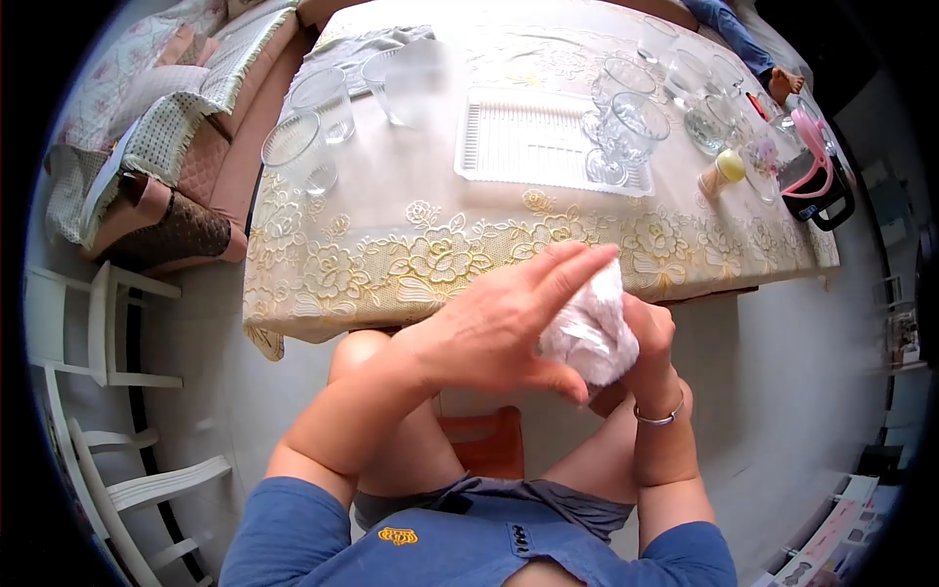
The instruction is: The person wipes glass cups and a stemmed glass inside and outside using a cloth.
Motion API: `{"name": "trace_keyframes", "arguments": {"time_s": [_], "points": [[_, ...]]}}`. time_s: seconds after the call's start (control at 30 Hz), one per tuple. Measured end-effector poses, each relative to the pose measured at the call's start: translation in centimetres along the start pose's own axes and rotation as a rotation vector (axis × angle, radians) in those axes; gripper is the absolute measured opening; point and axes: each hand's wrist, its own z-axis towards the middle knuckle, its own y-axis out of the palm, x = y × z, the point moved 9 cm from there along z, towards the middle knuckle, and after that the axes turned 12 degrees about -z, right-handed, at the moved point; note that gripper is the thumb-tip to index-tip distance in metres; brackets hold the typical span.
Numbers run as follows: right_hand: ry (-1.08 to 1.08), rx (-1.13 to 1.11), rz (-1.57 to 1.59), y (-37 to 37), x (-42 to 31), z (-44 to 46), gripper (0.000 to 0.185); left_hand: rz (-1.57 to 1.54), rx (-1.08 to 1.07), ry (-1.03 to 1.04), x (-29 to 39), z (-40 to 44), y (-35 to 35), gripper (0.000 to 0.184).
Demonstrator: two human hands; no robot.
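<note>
A crumpled white cloth point(593, 335) is held up in front of me, just beyond my knees and near the table's front edge. My left hand point(509, 318) lies against its left side, fingers stretched along the top and thumb below. On the other side my right hand point(649, 338) is closed around the cloth, its fingertips mostly hidden. Whether something sits inside the cloth cannot be seen.
On the flowered tablecloth point(381, 264) stands a clear ribbed tray point(471, 147) with stemmed glasses point(636, 127) at its right. More glasses point(290, 142) stand left, near a grey cloth point(342, 54). A yellow-capped bottle point(722, 174) and pink-handled jug point(810, 147) are right. Another person's foot point(783, 84) shows behind.
</note>
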Motion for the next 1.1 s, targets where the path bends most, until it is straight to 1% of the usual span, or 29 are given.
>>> {"name": "trace_keyframes", "arguments": {"time_s": [0.03,0.07,0.1,0.13,0.2,0.23,0.27,0.3,0.33,0.37,0.4,0.47,0.5,0.53,0.57,0.6,0.63,0.67,0.7,0.73,0.77,0.8,0.83,0.9,0.93,0.97,1.0,1.07,1.1], "points": [[0.013,-0.021,0.054,0.0,-0.2,0.0,0.026,-0.033,0.010,-0.062,-0.8,-0.2,-0.1,0.100],[-0.034,-0.026,0.067,-0.5,-1.0,0.2,0.025,-0.068,0.019,-0.124,-1.4,-0.4,-0.2,0.099],[-0.030,-0.025,0.068,-0.4,-1.1,0.0,0.025,-0.028,-0.096,-0.182,-1.5,-0.3,0.5,0.094],[0.161,-0.051,0.245,0.3,0.4,-0.2,0.024,-0.029,-0.099,-0.183,-1.6,-0.3,0.8,0.094],[0.352,-0.077,0.422,1.5,1.6,-0.8,0.024,0.075,-0.002,-0.073,-1.0,-0.3,0.8,0.088],[0.331,-0.039,0.468,1.7,1.4,-0.7,0.027,0.136,0.068,-0.007,-0.4,-0.3,0.3,0.076],[0.309,-0.001,0.514,1.8,1.4,-0.7,0.032,0.136,0.070,-0.009,-0.2,-0.3,0.2,0.076],[0.328,-0.081,0.603,3.1,1.8,-1.2,0.036,0.247,0.071,0.038,0.5,-0.3,0.0,0.070],[0.479,-0.181,0.677,5.0,2.4,-2.3,0.033,0.358,0.071,0.086,1.2,-0.3,-0.1,0.064],[0.294,-0.161,0.513,4.6,1.3,-1.9,0.032,0.399,0.184,0.247,2.4,-0.6,-0.5,0.050],[0.111,-0.139,0.349,4.3,-0.4,-1.5,0.031,0.400,0.185,0.247,2.4,-0.6,-0.6,0.050],[0.090,-0.171,0.312,4.9,-1.3,-1.3,0.031,0.503,0.254,0.373,3.8,-1.2,-0.8,0.043],[0.036,-0.161,0.250,4.7,-1.9,-0.8,0.031,0.455,0.292,0.334,3.6,-1.2,-1.2,0.036],[-0.017,-0.151,0.186,4.4,-2.5,-0.4,0.031,0.456,0.291,0.334,3.4,-1.2,-1.1,0.036],[0.039,-0.202,0.196,4.5,-2.1,0.0,0.032,0.385,0.312,0.263,2.3,-0.9,-1.5,0.033],[0.120,-0.183,0.223,4.5,-0.8,-0.4,0.029,0.313,0.334,0.193,1.2,-0.7,-1.8,0.030],[0.201,-0.161,0.253,4.4,0.3,-0.6,0.025,0.157,0.352,0.111,0.2,-0.5,-2.1,0.025],[0.362,-0.147,0.398,4.3,1.7,-1.1,0.023,0.159,0.359,0.112,0.1,-0.6,-2.2,0.025],[0.524,-0.106,0.547,4.0,2.7,-1.4,0.021,-0.002,0.353,-0.050,-1.7,-0.6,-2.3,0.025],[0.453,-0.055,0.495,2.8,2.1,-1.0,0.023,-0.163,0.344,-0.211,-3.3,-0.8,-2.2,0.025],[0.479,-0.049,0.496,2.9,2.4,-1.2,0.023,-0.269,0.329,-0.407,-4.6,-1.3,-1.6,0.029],[0.507,-0.042,0.497,3.0,2.6,-1.5,0.022,-0.270,0.332,-0.410,-4.7,-1.4,-1.6,0.029],[0.508,-0.045,0.498,3.3,2.7,-1.8,0.022,-0.237,0.351,-0.378,-4.7,-1.4,-1.7,0.028],[0.586,-0.083,0.621,4.8,2.8,-2.4,0.021,-0.204,0.370,-0.347,-4.6,-1.5,-1.7,0.027],[0.585,-0.084,0.622,5.0,2.6,-2.2,0.021,-0.148,0.437,-0.154,-3.0,-1.3,-2.5,0.023],[0.324,-0.166,0.406,4.8,0.4,-1.1,0.022,-0.091,0.498,0.040,-1.2,-1.5,-3.1,0.020],[0.361,-0.224,0.510,5.7,-0.5,-1.4,0.027,-0.090,0.497,0.040,-1.0,-1.4,-3.3,0.020],[0.436,-0.280,0.654,7.0,-1.2,-2.3,0.035,0.169,0.420,0.365,3.0,-1.4,-2.7,0.013],[0.467,-0.280,0.698,7.5,-1.1,-2.9,0.039,0.146,0.425,0.343,2.9,-1.5,-2.6,0.011]]}}
